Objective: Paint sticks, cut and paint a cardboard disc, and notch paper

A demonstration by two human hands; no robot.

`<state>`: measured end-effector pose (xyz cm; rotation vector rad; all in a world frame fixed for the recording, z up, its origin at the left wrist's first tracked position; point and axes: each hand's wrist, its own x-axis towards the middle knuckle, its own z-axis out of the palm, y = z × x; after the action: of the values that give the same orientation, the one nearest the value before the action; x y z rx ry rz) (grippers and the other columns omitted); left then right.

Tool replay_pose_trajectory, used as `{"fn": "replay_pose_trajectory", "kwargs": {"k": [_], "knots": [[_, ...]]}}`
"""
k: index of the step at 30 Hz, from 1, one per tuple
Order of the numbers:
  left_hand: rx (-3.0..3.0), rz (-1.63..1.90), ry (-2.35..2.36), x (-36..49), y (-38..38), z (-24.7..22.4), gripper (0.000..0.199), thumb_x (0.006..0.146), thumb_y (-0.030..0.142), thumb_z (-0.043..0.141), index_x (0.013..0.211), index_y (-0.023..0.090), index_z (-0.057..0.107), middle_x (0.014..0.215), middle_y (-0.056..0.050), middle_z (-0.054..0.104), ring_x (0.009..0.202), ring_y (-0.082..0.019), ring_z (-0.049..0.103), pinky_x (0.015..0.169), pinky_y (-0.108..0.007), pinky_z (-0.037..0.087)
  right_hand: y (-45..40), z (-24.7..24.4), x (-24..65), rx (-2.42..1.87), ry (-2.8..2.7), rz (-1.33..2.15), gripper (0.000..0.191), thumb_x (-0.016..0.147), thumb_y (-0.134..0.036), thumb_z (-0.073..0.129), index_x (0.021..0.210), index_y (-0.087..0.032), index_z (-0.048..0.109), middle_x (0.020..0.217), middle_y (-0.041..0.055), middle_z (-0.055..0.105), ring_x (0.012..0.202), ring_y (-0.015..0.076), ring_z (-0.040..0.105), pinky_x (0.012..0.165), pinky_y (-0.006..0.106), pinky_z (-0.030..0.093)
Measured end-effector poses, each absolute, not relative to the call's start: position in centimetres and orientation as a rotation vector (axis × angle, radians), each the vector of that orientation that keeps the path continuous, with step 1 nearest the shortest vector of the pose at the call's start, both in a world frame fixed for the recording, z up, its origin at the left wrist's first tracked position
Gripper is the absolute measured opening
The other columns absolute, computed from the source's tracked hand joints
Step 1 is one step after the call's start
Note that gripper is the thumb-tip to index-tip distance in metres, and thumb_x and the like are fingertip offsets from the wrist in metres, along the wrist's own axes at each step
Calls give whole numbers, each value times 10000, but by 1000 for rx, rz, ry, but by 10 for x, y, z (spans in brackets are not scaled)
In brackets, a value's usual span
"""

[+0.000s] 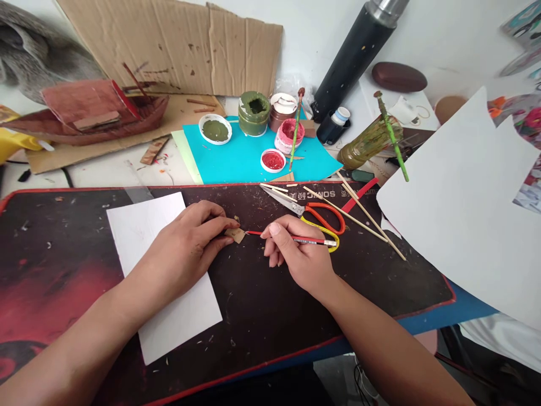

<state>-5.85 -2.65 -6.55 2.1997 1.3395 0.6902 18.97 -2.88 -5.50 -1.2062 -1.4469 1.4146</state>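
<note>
Between the thumb and fingers of my left hand (192, 239) is a small tan piece of cardboard (238, 234), held just above the dark mat. My right hand (298, 248) grips a red pencil (310, 241), its tip touching or very near the cardboard piece's right edge. Under my left hand and wrist lies a sheet of white paper (177, 321). Scissors (323, 217) with orange and yellow handles rest right behind my right hand, blades pointing left. Several thin wooden sticks (372, 220) lie beside them.
On a blue sheet (245, 163) stand an open green paint jar (254, 115), a pink paint jar (289, 135) and paint-filled lids. A red model boat (88, 113) sits back left. A black thermos (357, 56) stands behind; a large white sheet (469, 208) covers the right.
</note>
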Motion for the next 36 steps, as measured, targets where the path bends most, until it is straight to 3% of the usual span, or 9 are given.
{"fn": "replay_pose_trajectory", "kwargs": {"k": [36], "knots": [[2326,693,1323,-59,-27,-68,240,1130,322,545,1193,186,733,1206,-121,702,1070,-271,732,901,-393,613,-29,-55,189,-1150,-1430,1390,358,1131,-465,621,916,-200,728,721,-17,710,515,99,665,480,213,489]]}}
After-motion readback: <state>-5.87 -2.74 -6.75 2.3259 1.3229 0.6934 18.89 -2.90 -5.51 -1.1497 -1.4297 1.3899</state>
